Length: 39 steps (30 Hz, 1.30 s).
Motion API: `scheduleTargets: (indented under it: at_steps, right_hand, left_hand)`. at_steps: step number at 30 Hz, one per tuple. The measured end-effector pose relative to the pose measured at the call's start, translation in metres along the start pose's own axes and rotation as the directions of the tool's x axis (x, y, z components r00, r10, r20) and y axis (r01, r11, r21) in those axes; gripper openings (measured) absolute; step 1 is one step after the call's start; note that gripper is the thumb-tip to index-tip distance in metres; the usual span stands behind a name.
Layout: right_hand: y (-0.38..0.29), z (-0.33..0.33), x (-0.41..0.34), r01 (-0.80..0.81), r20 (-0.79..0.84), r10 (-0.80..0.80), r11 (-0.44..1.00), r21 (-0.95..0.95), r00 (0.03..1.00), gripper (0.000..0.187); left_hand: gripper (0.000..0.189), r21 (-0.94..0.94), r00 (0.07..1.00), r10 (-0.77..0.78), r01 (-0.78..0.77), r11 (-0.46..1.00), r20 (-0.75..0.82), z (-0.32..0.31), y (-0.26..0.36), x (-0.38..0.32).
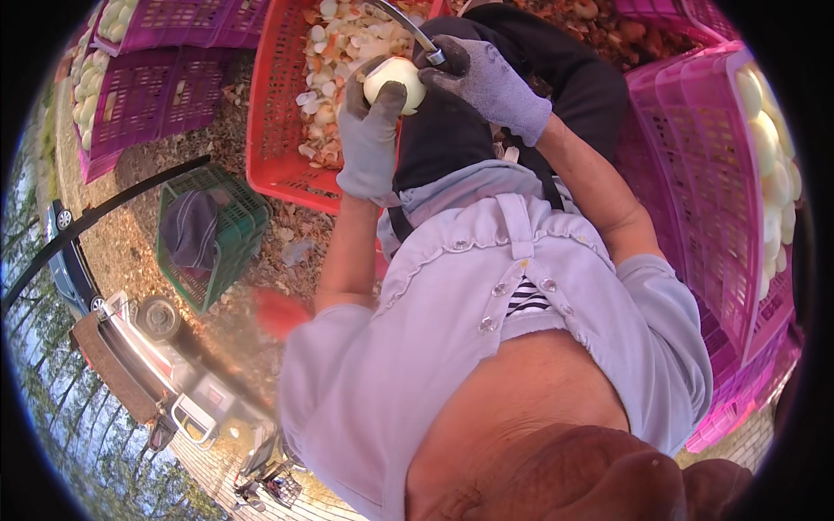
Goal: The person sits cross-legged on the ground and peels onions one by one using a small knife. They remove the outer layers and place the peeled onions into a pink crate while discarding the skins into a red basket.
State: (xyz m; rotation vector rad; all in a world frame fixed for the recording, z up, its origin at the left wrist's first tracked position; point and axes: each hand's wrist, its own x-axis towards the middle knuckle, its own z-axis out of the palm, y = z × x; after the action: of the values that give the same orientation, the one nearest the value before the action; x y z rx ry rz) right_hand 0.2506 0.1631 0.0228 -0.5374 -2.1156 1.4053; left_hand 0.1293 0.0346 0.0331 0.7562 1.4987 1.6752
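A pale, peeled onion [407, 91] rests in my gloved left hand [371, 124], its thumb pressed on the near side. My right hand [482, 81], also gloved, grips the dark handle of a curved metal tool [407, 25] just right of the onion. The tool's shank arcs up and left, and its far end runs out of the frame. My right fingertips are close to the onion; whether they touch it is unclear. Beneath and beyond my left hand stands a red plastic crate [277, 176] holding onion skins and trimmings [322, 124].
Magenta crates with peeled onions [775, 163] stack at right; more magenta crates [163, 84] stand at upper left. A green crate [225, 260] with a dark cloth [190, 228] over it sits on littered ground at left. Onions with skins lie at top right. Vehicles stand farther off, lower left.
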Motion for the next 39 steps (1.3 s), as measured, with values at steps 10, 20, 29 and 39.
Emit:
scheduleTargets:
  at_steps: [10,20,29,39]
  right_hand:
    - [-0.012,-0.004,0.006,-0.378,0.095,0.366,0.9,0.215,0.926,0.019]
    - [-0.024,0.001,0.013,-0.482,0.273,0.399,0.758,0.438,0.875,0.022]
    - [0.011,0.013,0.029,-0.467,0.4,0.335,0.148,0.872,0.853,0.013]
    - [-0.039,0.019,0.052,-0.542,0.254,0.479,0.754,0.371,0.84,0.03]
  left_hand:
    - [0.065,-0.411,0.982,-0.136,0.177,0.894,0.128,-0.016,-0.01,0.001]
    - [0.077,-0.533,0.926,-0.24,0.365,0.764,0.29,-0.041,-0.011,0.011]
    - [0.09,-0.845,0.962,-0.092,0.271,0.462,0.258,-0.047,0.003,0.005]
    - [0.082,-0.386,1.0,0.001,-0.013,0.923,-0.031,-0.044,0.018,0.008]
